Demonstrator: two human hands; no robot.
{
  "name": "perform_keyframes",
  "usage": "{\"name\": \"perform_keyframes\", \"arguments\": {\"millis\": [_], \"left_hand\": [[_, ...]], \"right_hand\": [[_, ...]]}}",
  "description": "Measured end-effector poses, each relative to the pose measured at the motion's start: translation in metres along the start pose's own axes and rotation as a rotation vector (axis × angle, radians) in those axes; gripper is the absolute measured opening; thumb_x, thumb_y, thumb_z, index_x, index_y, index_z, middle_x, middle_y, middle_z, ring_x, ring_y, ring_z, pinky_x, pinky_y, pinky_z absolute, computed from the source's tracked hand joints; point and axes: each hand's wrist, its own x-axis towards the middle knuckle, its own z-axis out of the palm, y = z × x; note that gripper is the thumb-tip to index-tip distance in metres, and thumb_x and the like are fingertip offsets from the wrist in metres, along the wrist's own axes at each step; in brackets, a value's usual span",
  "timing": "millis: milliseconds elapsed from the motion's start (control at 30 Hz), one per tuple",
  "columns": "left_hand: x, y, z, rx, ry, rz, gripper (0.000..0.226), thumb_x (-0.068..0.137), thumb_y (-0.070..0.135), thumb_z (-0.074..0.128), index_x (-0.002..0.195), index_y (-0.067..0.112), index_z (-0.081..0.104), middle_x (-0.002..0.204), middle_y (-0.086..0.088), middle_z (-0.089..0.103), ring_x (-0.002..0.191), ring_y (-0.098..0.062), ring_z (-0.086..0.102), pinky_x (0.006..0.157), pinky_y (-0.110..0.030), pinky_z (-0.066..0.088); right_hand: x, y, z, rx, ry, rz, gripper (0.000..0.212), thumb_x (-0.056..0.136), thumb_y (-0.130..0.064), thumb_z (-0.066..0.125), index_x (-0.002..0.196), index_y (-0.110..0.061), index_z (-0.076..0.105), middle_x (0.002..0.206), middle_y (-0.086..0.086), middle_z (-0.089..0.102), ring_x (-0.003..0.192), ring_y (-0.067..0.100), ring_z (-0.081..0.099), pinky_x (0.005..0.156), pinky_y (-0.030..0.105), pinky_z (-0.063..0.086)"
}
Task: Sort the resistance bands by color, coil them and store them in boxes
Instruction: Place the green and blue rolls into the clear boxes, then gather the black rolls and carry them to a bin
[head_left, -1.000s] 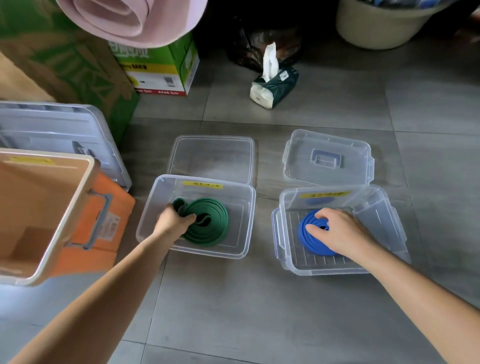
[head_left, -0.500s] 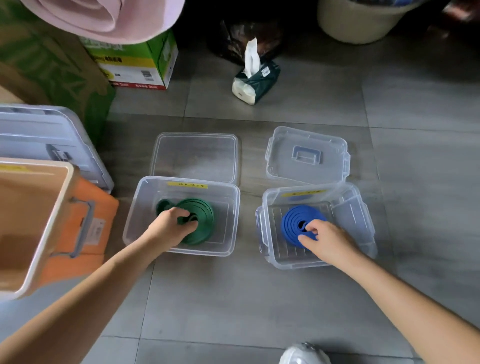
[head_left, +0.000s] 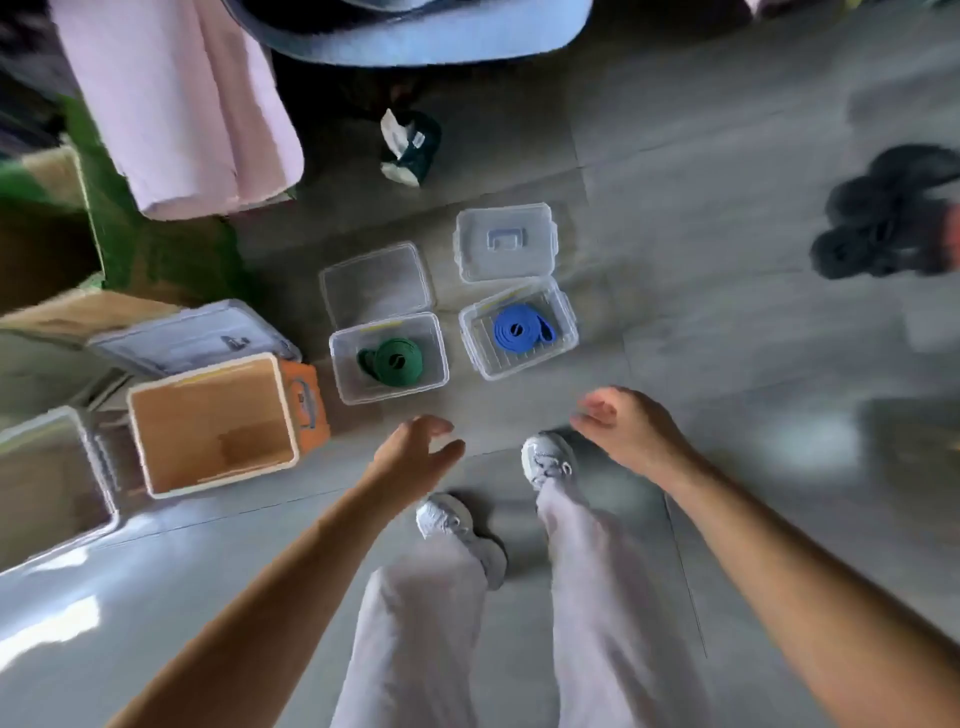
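Observation:
A coiled green band (head_left: 392, 360) lies in the left clear box (head_left: 343, 382) on the grey floor. A coiled blue band (head_left: 519, 327) lies in the right clear box (head_left: 480, 358). Behind each box rests its clear lid: a flat one (head_left: 375, 280) on the left and one with a handle (head_left: 504, 241) on the right. My left hand (head_left: 415, 453) hangs in the air below the green box, fingers apart and holding nothing. My right hand (head_left: 626, 428) hovers below the blue box, also holding nothing. The whole view is motion-blurred.
An orange bin (head_left: 218, 421) and larger clear bins (head_left: 192, 335) stand at the left. A tissue pack (head_left: 408, 148) lies beyond the lids. A pink rolled mat (head_left: 182, 104) sits upper left. My legs and white shoes (head_left: 548, 460) are below the boxes. Dark shoes (head_left: 883, 218) lie far right.
Both hands have let go of the coiled bands and pulled out of the boxes. The view has risen far above the floor, so my legs and shoes show.

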Motion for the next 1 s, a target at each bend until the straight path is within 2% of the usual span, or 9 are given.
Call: {"name": "perform_keyframes", "arguments": {"millis": [33, 133, 200, 300, 433, 500, 633, 800, 1000], "left_hand": [[-0.019, 0.022, -0.004, 0.046, -0.017, 0.031, 0.038, 0.088, 0.026, 0.062, 0.121, 0.009, 0.058, 0.124, -0.006, 0.061, 0.113, -0.021, 0.057, 0.093, -0.028, 0.042], [-0.064, 0.091, -0.014, 0.153, -0.039, 0.094, 0.041, 0.087, 0.026, 0.063, 0.124, 0.009, 0.056, 0.124, -0.005, 0.06, 0.113, -0.022, 0.057, 0.093, -0.029, 0.043], [-0.08, 0.136, -0.015, 0.177, -0.046, 0.142, 0.042, 0.086, 0.027, 0.065, 0.124, 0.011, 0.055, 0.117, -0.003, 0.061, 0.107, -0.02, 0.058, 0.093, -0.031, 0.045], [-0.09, 0.213, 0.0, 0.172, -0.005, 0.194, 0.042, 0.084, 0.023, 0.068, 0.122, 0.012, 0.056, 0.111, -0.004, 0.062, 0.097, -0.022, 0.06, 0.084, -0.031, 0.047], [-0.098, 0.315, 0.049, 0.163, -0.007, 0.199, 0.028, 0.08, 0.027, 0.069, 0.104, 0.029, 0.057, 0.109, -0.002, 0.063, 0.092, -0.021, 0.06, 0.073, -0.029, 0.048], [-0.099, 0.358, 0.081, 0.221, -0.002, 0.267, 0.022, 0.079, 0.03, 0.067, 0.098, 0.034, 0.055, 0.11, -0.003, 0.063, 0.087, -0.017, 0.059, 0.074, -0.03, 0.048], [-0.111, 0.451, 0.132, 0.51, 0.065, 0.414, 0.04, 0.089, 0.036, 0.057, 0.128, 0.034, 0.046, 0.116, 0.012, 0.058, 0.102, -0.015, 0.057, 0.086, -0.03, 0.046], [-0.075, 0.562, 0.162, 0.277, 0.052, 0.498, 0.047, 0.083, 0.028, 0.068, 0.126, 0.024, 0.05, 0.104, 0.011, 0.059, 0.096, -0.01, 0.057, 0.089, -0.028, 0.046], [0.019, 0.695, 0.195, 0.308, -0.019, 0.495, 0.051, 0.082, 0.033, 0.068, 0.128, 0.025, 0.048, 0.108, 0.011, 0.058, 0.1, -0.01, 0.057, 0.089, -0.03, 0.048]], "right_hand": [[-0.028, 0.006, -0.017, 0.014, 0.04, 0.035, 0.029, 0.083, -0.028, 0.067, 0.106, -0.01, 0.065, 0.105, 0.001, 0.069, 0.098, 0.018, 0.064, 0.086, 0.026, 0.046], [-0.099, 0.039, -0.061, 0.131, 0.173, 0.141, 0.025, 0.079, -0.021, 0.069, 0.097, -0.004, 0.067, 0.098, 0.016, 0.07, 0.09, 0.031, 0.067, 0.084, 0.045, 0.052], [-0.135, 0.071, -0.085, 0.257, 0.217, 0.225, 0.031, 0.077, -0.024, 0.071, 0.1, -0.005, 0.065, 0.1, 0.017, 0.069, 0.091, 0.031, 0.067, 0.085, 0.048, 0.052], [-0.179, 0.112, -0.128, 0.372, 0.317, 0.289, 0.029, 0.079, -0.023, 0.071, 0.102, -0.007, 0.065, 0.1, 0.014, 0.07, 0.091, 0.025, 0.068, 0.087, 0.043, 0.052], [-0.213, 0.166, -0.197, 0.427, 0.359, 0.345, 0.03, 0.083, -0.024, 0.068, 0.108, -0.009, 0.064, 0.1, 0.005, 0.069, 0.095, 0.02, 0.065, 0.08, 0.022, 0.041], [-0.213, 0.194, -0.243, 0.456, 0.403, 0.336, 0.032, 0.083, -0.024, 0.068, 0.112, -0.01, 0.062, 0.105, 0.006, 0.069, 0.096, 0.02, 0.065, 0.079, 0.021, 0.039], [-0.195, 0.237, -0.352, 0.471, 0.475, 0.24, 0.037, 0.084, -0.022, 0.067, 0.117, -0.008, 0.059, 0.112, 0.011, 0.066, 0.095, 0.021, 0.065, 0.082, 0.024, 0.044], [-0.155, 0.276, -0.477, 0.505, 0.55, 0.156, 0.04, 0.081, -0.022, 0.072, 0.117, -0.011, 0.059, 0.108, 0.005, 0.065, 0.089, 0.011, 0.061, 0.079, 0.02, 0.043], [-0.084, 0.334, -0.584, 0.525, 0.473, 0.183, 0.043, 0.079, -0.026, 0.074, 0.118, -0.016, 0.059, 0.108, 0.003, 0.065, 0.089, 0.011, 0.062, 0.078, 0.018, 0.042]]}}
